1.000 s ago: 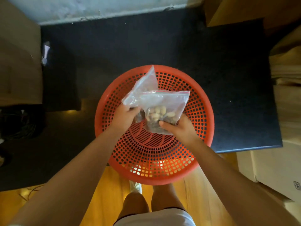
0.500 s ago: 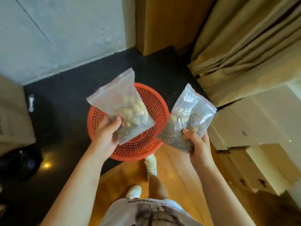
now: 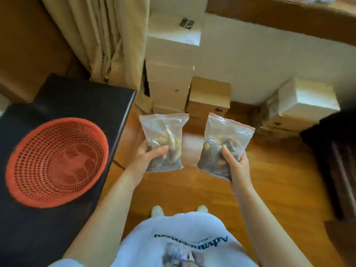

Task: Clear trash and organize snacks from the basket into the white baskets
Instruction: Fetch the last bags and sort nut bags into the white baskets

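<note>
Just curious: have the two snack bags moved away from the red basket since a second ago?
Yes. Both bags left the basket, now held right of it.

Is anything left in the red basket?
No: the red basket on the black table shows only bare mesh; both snack bags are in the hands.

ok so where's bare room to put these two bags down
Bare black tabletop beyond the orange basket, and the empty basket itself. Open wood floor right of the right hand. Boxes crowd the wall.
</note>
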